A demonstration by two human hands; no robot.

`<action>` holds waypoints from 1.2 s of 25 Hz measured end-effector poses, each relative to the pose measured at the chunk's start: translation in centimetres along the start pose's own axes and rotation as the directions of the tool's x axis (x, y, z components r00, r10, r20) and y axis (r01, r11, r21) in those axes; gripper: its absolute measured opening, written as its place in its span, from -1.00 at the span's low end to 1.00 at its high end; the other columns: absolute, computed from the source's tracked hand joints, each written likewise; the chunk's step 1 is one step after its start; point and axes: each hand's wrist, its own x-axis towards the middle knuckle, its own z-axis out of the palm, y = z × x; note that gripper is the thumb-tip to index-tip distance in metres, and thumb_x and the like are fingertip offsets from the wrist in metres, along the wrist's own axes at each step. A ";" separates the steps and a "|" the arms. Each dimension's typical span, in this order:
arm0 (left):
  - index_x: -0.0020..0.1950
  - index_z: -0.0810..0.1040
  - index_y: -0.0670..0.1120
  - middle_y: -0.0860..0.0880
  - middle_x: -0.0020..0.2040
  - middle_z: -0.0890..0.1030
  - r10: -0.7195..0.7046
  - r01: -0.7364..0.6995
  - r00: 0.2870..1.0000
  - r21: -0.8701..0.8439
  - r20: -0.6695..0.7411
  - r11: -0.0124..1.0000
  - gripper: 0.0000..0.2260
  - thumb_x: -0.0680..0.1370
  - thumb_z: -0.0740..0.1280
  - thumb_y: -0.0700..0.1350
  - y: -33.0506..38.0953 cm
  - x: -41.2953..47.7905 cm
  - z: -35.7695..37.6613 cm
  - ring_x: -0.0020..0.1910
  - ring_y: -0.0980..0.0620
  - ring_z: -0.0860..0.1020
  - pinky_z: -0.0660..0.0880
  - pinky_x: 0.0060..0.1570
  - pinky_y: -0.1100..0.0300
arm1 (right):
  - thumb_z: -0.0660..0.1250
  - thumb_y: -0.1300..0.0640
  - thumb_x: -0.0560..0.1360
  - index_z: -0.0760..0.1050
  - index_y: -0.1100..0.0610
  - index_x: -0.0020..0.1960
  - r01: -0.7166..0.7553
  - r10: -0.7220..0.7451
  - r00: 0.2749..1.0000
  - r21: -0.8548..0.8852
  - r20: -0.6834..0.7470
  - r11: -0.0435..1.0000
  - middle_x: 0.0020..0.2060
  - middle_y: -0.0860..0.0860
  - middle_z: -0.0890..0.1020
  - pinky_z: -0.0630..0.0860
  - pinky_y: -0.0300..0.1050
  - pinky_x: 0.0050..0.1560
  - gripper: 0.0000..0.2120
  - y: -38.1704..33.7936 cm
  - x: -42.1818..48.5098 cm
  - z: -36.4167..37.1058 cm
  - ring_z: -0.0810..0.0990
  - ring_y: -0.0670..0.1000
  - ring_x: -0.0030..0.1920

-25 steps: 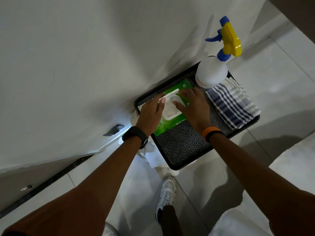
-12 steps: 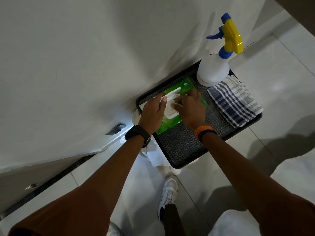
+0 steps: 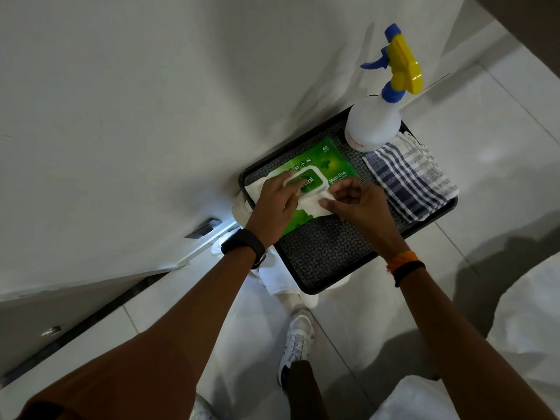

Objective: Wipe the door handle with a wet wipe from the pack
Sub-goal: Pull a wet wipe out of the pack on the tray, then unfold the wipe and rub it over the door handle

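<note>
A green wet wipe pack [image 3: 328, 160] lies on a black tray [image 3: 321, 262] pushed against the white door [image 3: 121, 116]. Its white-rimmed lid is down, and my left hand [image 3: 274, 204] lies flat on that lid with the fingers stretched out. My right hand [image 3: 359, 206] pinches a white wet wipe [image 3: 312, 205] at the pack's near edge, just right of my left hand. The door handle itself is not in view; only a dark latch plate [image 3: 203, 227] shows on the door's edge.
A white spray bottle [image 3: 372, 122] with a yellow and blue trigger stands at the tray's far corner. A blue checked cloth [image 3: 412, 177] lies folded on the tray's right side. My white shoe [image 3: 295, 338] is on the tiled floor below the tray.
The pack's lid, open before, is now down under my left hand. My right hand has drawn a white wipe out and pulled it toward me.
</note>
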 end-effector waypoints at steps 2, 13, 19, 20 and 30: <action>0.36 0.55 -0.21 -0.28 0.45 0.39 0.038 -0.039 0.999 0.046 0.035 0.998 -0.63 0.56 0.35 -0.39 -0.4 -0.3 0.5 0.45 -0.23 0.32 0.29 0.43 0.06 | 0.52 0.29 0.42 0.58 0.14 -0.02 -0.008 0.007 1.000 0.015 0.018 1.000 -0.04 0.19 0.69 0.64 -0.34 -0.18 -0.80 -0.3 0.0 0.0 0.66 0.01 -0.11; 0.21 0.59 -0.16 -0.10 -0.05 0.66 -0.466 0.190 0.851 -0.686 -0.242 0.703 -0.83 0.63 0.34 -0.28 4.3 -7.2 -8.1 -0.03 0.02 0.64 0.64 0.01 0.06 | 0.45 0.27 0.51 0.66 0.12 -0.04 0.024 -0.012 0.999 0.242 -0.050 0.970 -0.15 0.03 0.74 0.67 -0.20 -0.16 -0.91 -6.2 -2.4 7.9 0.70 -0.04 -0.12; 0.09 0.64 -0.12 -0.21 -0.07 0.68 -0.463 0.071 0.744 -0.633 -0.481 0.771 -0.81 0.52 0.48 -0.31 6.8 -17.9 -19.9 -0.09 -0.09 0.68 0.63 -0.05 0.07 | 0.50 0.33 0.44 0.65 0.13 0.10 0.153 -0.154 0.988 0.256 -0.014 0.955 -0.19 -0.08 0.73 0.60 -0.39 -0.12 -0.74 -16.5 -10.8 17.4 0.69 -0.21 -0.17; 0.08 0.65 -0.11 -0.20 -0.06 0.69 -0.460 0.046 0.723 -0.629 -0.515 0.776 -0.82 0.52 0.47 -0.31 7.3 -19.9 -22.1 -0.08 -0.07 0.67 0.63 -0.04 0.09 | 0.50 0.32 0.44 0.67 0.12 0.07 0.166 -0.171 0.985 0.260 -0.005 0.951 -0.22 -0.13 0.73 0.60 -0.38 -0.14 -0.77 -18.1 -12.5 19.1 0.70 -0.21 -0.18; -0.05 0.64 -0.11 0.15 -0.23 0.70 -0.402 -0.167 0.460 -0.522 -0.792 0.837 -0.85 0.54 0.42 -0.35 6.7 -42.0 -45.7 -0.22 0.26 0.62 0.54 -0.20 0.42 | 0.50 0.21 0.47 0.69 0.04 0.03 0.418 -0.465 0.857 0.228 0.223 0.880 -0.10 -0.03 0.77 0.69 0.12 0.06 -0.84 -34.0 -30.1 41.0 0.74 0.00 -0.04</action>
